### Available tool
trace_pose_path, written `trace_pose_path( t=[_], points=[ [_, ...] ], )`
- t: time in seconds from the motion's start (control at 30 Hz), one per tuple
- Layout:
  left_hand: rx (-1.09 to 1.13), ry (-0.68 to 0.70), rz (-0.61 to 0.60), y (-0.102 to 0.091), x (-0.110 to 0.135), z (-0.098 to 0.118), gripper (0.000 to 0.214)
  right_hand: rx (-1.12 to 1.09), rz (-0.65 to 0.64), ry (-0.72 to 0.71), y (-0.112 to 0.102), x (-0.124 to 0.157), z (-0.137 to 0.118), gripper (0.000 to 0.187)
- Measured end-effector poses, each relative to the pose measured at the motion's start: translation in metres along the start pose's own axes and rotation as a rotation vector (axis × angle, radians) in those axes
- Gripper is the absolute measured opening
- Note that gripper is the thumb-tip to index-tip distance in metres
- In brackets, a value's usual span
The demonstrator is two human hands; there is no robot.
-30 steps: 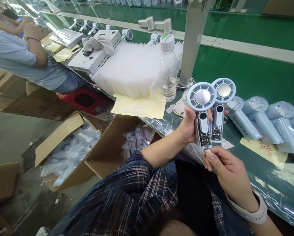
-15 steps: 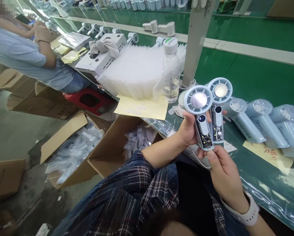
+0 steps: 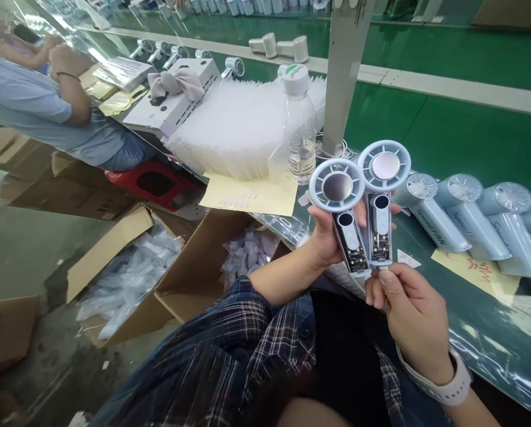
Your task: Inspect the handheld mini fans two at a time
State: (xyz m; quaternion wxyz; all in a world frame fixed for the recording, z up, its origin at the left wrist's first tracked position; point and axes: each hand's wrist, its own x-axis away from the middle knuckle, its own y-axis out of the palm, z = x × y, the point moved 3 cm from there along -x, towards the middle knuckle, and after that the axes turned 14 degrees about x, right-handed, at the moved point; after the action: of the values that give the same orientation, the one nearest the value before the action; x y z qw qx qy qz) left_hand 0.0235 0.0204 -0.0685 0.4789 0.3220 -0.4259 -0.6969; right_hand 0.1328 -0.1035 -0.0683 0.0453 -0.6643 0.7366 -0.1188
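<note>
My left hand (image 3: 325, 240) is closed around two light-blue handheld fans, held upright side by side. The left fan (image 3: 336, 185) leans a little and has a dark round centre. The right fan (image 3: 384, 166) has a shiny silver centre. Both handles show circuit boards through a clear front, and their small round displays are dark. Just under the right fan's base, my right hand (image 3: 416, 317) pinches a small white cable plug (image 3: 383, 268). Whether the plug is inside the port cannot be made out. Part of its white cable hangs below the left fan.
Several wrapped blue fans (image 3: 438, 222) lie at right on the green table. A water bottle (image 3: 300, 127) stands by a stack of clear plastic sleeves (image 3: 234, 130) and a yellow sheet (image 3: 252, 196). Open cartons (image 3: 194, 284) sit on the floor. Another person (image 3: 34, 101) works at far left.
The left fan has tilted and shifted left, and its lit display has gone dark. My right hand with the plug has moved from the left fan's base to the right fan's.
</note>
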Motion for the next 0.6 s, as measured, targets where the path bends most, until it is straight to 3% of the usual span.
trace_pose_path(
  t=[0.13, 0.27, 0.37, 0.43, 0.53, 0.6],
  points=[
    [-0.014, 0.016, -0.033, 0.002, 0.002, -0.008, 0.095, -0.234, 0.057, 0.040, 0.008, 0.003, 0.001, 0.040],
    [0.008, -0.010, -0.092, 0.007, 0.005, -0.012, 0.096, -0.250, 0.060, 0.054, 0.013, 0.005, 0.004, 0.040],
    [0.039, -0.018, -0.135, 0.010, 0.007, -0.010, 0.093, -0.060, 0.073, 0.026, 0.001, 0.004, 0.005, 0.036],
    [0.035, -0.021, -0.121, 0.009, 0.007, -0.007, 0.092, 0.077, 0.105, -0.073, -0.012, 0.002, 0.002, 0.035],
    [-0.025, -0.008, -0.048, 0.005, 0.006, 0.000, 0.092, 0.272, 0.245, -0.229, -0.033, -0.002, -0.002, 0.036],
    [-0.113, -0.057, -0.068, 0.003, 0.007, 0.006, 0.084, 0.408, 0.341, -0.234, -0.043, -0.004, 0.000, 0.024]
  ],
)
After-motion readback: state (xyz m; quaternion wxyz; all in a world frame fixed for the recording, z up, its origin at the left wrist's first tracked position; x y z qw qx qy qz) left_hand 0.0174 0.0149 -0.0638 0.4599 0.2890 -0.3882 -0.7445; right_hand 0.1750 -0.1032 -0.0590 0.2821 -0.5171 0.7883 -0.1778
